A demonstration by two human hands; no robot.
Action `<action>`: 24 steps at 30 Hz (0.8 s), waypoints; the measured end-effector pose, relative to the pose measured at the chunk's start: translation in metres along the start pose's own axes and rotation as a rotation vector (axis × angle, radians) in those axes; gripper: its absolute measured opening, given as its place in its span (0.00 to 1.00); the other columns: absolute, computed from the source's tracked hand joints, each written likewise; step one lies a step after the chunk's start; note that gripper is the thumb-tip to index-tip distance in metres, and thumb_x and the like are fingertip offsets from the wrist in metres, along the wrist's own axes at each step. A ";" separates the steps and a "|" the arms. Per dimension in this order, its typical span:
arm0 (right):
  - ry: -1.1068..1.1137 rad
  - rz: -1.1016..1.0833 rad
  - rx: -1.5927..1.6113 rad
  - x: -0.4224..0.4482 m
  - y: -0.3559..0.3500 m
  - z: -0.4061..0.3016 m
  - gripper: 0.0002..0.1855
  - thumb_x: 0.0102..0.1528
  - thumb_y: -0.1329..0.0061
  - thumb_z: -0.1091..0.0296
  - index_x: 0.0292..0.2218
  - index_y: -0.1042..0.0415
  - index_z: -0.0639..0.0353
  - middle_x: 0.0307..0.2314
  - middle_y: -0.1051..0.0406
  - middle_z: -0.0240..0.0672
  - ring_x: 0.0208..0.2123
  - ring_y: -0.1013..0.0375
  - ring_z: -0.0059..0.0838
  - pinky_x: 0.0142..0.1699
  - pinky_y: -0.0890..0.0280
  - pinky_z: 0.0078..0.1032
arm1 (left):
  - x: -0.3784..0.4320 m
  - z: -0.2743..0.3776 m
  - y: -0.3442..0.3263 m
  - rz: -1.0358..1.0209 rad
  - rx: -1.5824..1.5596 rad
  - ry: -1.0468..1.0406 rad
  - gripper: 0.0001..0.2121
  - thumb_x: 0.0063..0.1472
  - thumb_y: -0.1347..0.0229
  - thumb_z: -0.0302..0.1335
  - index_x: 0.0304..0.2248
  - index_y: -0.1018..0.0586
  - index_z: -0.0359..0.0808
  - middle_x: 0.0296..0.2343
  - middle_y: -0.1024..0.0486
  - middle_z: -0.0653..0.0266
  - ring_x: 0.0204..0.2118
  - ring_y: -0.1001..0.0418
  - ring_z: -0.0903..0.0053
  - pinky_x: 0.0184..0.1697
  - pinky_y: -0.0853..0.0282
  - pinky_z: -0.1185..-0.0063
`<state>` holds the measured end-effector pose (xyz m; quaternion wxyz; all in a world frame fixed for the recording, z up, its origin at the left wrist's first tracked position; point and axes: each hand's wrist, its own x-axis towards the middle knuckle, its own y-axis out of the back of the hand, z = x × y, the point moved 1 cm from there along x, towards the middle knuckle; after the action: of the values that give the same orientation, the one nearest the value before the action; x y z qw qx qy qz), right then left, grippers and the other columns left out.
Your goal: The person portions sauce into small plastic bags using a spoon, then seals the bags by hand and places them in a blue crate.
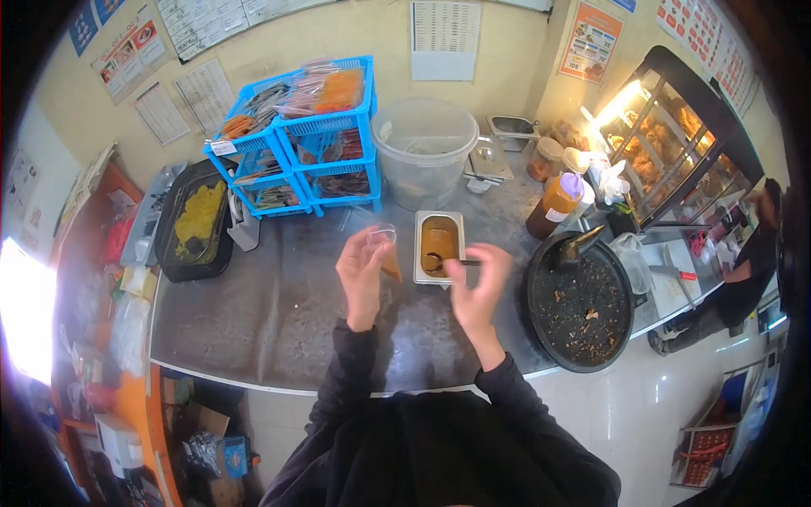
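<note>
In my left hand (362, 272) is a small clear plastic bag (392, 266), its mouth pinched near the fingertips and orange-brown sauce in its lower corner. To its right stands a rectangular stainless steel food pan (417, 253) of brown sauce (440, 234). My right hand (479, 288), somewhat blurred, grips the dark handle of a spoon (469, 262) above the pan's right rim. The spoon's bowl is down at the sauce, near the pan's front end.
Blue plastic basket racks (298, 168) of packets stand behind, beside a clear bucket (426, 152). On the right are a sauce bottle (553, 206), a stone mortar (586, 336) with a pestle (578, 244), and a lit food display case (671, 136). A black tray (166, 253) holds yellow food. A person (747, 272) stands far right.
</note>
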<state>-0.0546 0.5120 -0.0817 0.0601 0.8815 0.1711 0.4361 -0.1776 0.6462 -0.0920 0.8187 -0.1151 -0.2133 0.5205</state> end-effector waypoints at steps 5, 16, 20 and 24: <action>-0.302 -0.352 0.483 0.003 -0.049 -0.044 0.07 0.53 0.49 0.73 0.33 0.32 0.65 0.27 0.27 0.40 0.27 0.26 0.27 0.31 0.33 0.20 | -0.012 0.020 -0.018 0.131 -0.010 -0.040 0.15 0.54 0.42 0.20 0.42 0.29 0.29 0.33 0.27 0.65 0.36 0.29 0.82 0.39 0.33 0.85; -0.439 -0.664 0.709 -0.003 -0.108 -0.091 0.09 0.57 0.52 0.68 0.35 0.32 0.65 0.27 0.31 0.29 0.28 0.33 0.11 0.29 0.38 0.12 | 0.020 0.097 0.101 -0.175 0.213 0.099 0.10 0.58 0.45 0.24 0.38 0.24 0.25 0.31 0.22 0.58 0.33 0.24 0.79 0.36 0.29 0.83; -0.400 -0.581 0.919 0.001 -0.157 -0.112 0.13 0.55 0.49 0.67 0.40 0.29 0.65 0.29 0.28 0.30 0.28 0.30 0.14 0.34 0.35 0.15 | 0.029 0.115 0.127 -0.109 0.282 0.009 0.09 0.58 0.45 0.24 0.34 0.22 0.25 0.26 0.22 0.60 0.29 0.24 0.81 0.33 0.30 0.85; -0.484 -0.608 0.925 0.008 -0.181 -0.147 0.10 0.54 0.48 0.68 0.35 0.26 0.66 0.27 0.27 0.29 0.29 0.30 0.13 0.33 0.36 0.14 | 0.032 0.143 0.148 -0.036 0.242 0.092 0.08 0.58 0.45 0.23 0.34 0.22 0.25 0.26 0.22 0.62 0.27 0.26 0.85 0.30 0.32 0.88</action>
<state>-0.2108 0.6775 -0.0320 -0.1702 0.8020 0.5687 0.0670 -0.3519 0.7341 -0.0189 0.8449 -0.0351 -0.1133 0.5217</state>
